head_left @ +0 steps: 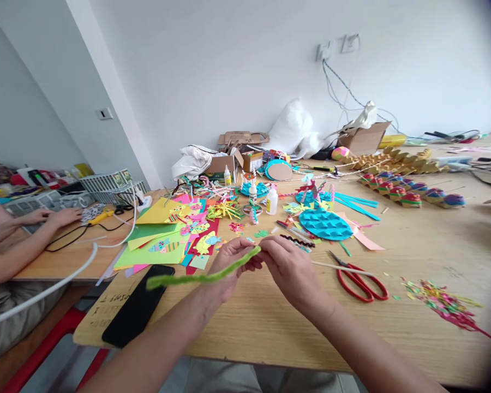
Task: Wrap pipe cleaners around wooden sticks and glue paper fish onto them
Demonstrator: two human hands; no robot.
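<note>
A green pipe cleaner (204,278) stretches out to the left over my left hand (237,262), its end pinched between my fingers. My right hand (288,267) meets the left at the fingertips and is closed on the same end; the exact grip is hidden. Past the right hand a thin white pipe cleaner (339,267) runs toward the red-handled scissors (358,279); I cannot tell whether it is held or lies on the table. Just beyond my fingers lies a dark twisted pipe cleaner (298,240).
A black phone (139,305) lies at the left edge, coloured paper sheets (147,248) behind it. Glue bottles (272,200) stand mid-table near a blue scalloped disc (325,224). Paper scraps (442,300) are piled at right. Another person's hands (63,217) are at the neighbouring table.
</note>
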